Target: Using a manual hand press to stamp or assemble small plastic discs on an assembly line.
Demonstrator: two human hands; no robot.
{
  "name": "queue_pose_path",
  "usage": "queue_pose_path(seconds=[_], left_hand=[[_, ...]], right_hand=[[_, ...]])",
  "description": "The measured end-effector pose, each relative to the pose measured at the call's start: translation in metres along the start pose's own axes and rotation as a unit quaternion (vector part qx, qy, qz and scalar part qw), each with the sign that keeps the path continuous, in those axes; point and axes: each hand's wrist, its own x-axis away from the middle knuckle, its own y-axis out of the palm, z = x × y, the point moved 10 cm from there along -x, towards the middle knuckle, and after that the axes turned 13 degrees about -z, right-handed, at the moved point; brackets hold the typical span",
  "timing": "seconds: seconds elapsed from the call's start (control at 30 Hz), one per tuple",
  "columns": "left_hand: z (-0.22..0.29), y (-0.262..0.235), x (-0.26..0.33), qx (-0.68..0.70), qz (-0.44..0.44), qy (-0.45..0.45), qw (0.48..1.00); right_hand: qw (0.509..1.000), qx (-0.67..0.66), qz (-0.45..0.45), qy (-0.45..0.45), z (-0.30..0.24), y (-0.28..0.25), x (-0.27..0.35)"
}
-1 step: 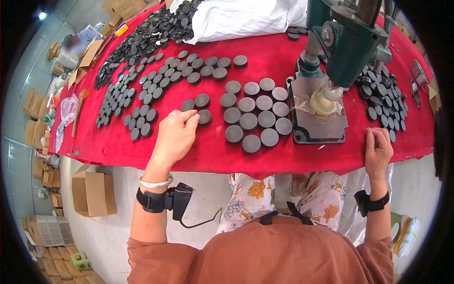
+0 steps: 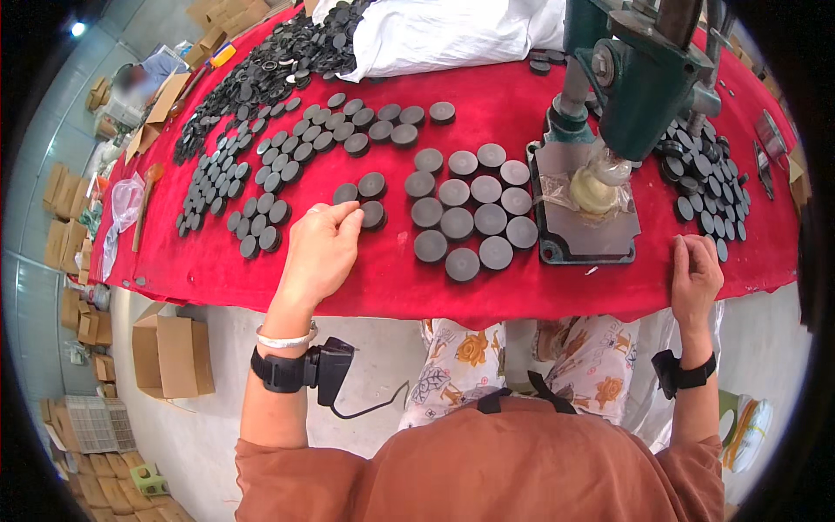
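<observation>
My left hand (image 2: 323,248) is over the red cloth with its fingers pinched together. Its fingertips are at the left edge of a dark round disc (image 2: 374,216), partly covering it. Two more discs lie just beyond, one grey-black disc (image 2: 372,184) and another disc (image 2: 345,193). My right hand (image 2: 695,277) rests at the table's front edge, fingers curled together; whatever is inside them, if anything, is hidden. Close beside it lies a heap of black discs (image 2: 706,187). Between my hands, several grey-topped discs (image 2: 490,219) sit grouped left of a green press (image 2: 587,248).
The press has a pale, plastic-wrapped rounded pad (image 2: 595,190) above its plate. More discs (image 2: 287,157) spread over the red cloth (image 2: 374,291) to the left, with a large pile (image 2: 261,74) behind. A white cloth (image 2: 452,39) lies at the back. A cardboard box (image 2: 184,357) stands below.
My left hand has shifted very slightly left, and the disc at its fingertips has moved slightly left too. My right hand has not moved.
</observation>
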Motion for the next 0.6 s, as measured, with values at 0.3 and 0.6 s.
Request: queue_pose_path(seconds=[0.3, 0.6], left_hand=[[0.022, 0.006, -0.011, -0.131, 0.038, 0.162, 0.977], [0.053, 0.014, -0.025, -0.203, 0.057, 0.223, 0.952]], right_hand=[[1.000, 0.011, -0.003, -0.001, -0.003, -0.001, -0.001], [1.000, -0.001, -0.003, 0.007, -0.007, -0.003, -0.002]])
